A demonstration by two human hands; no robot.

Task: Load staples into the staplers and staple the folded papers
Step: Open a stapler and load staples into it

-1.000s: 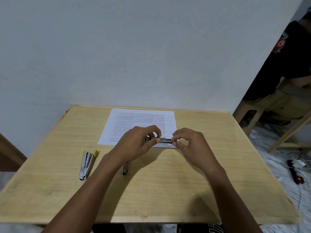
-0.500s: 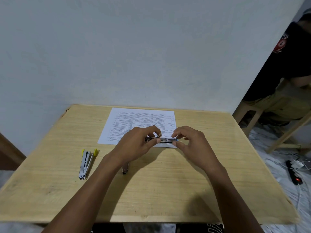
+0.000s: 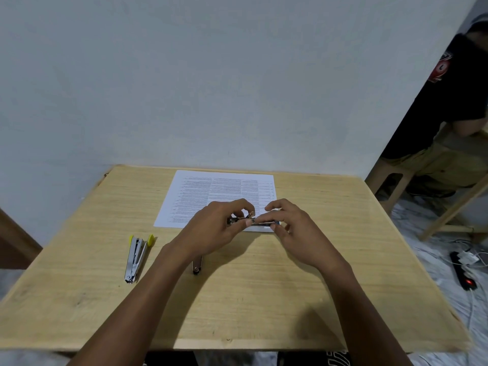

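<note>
A pale wall stands behind a light wooden surface (image 3: 264, 299), and at the right edge of the view another person (image 3: 449, 107) sits on a stool above a floor strewn with cables. A printed sheet of paper (image 3: 200, 191) lies flat at the far middle of the surface. Just over its near edge both hands hold a small metal stapler (image 3: 260, 221) lengthwise between them. The left grip (image 3: 214, 231) pinches one end with thumb and curled fingertips. The right grip (image 3: 298, 233) pinches the other end, thumb beneath and fingers above. A second stapler (image 3: 137, 256), with yellow tips and its arms splayed open, rests well apart to the left. A small metal piece (image 3: 197, 265) lies half hidden under the left wrist, and what it is cannot be told. The held stapler looks light, rigid and smooth, so it would probably slip or twist in a loose pinch. Holding it by the flat sides of the body, clear of the staple channel and any sprung part, seems soundest. A strip of staples would likely be brittle and snap if bent. The paper is thin and limp and would slide on the wood, so it should be pinned flat before it is folded or fed into the stapler.
</note>
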